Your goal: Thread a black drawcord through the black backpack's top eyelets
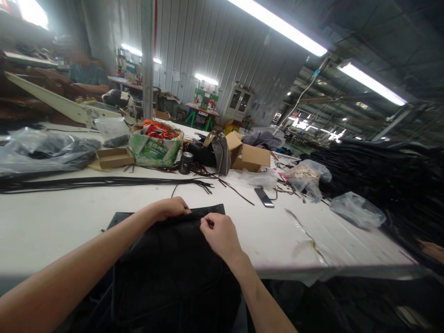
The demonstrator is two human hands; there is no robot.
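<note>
A black fabric piece, perhaps a bag [169, 263], hangs over the front edge of the white table, its upper end lying on the tabletop. My left hand [172, 208] is closed at its top edge, with the fingertips partly hidden behind the fold. Close by on the right, my right hand [219, 231] pinches the same edge between thumb and fingers. A flat dark flap shows beyond both hands. Just past them on the table lie long black cords [138, 184].
A green-white sack [152, 151] holding orange material, a small cardboard tray [115, 157], an open carton [251, 157] and a phone [264, 197] are across the table. Plastic bags [357, 210] and piled black material [378, 171] are right. A co-worker [86, 69] sits back left; another person's hand [432, 249] shows far right.
</note>
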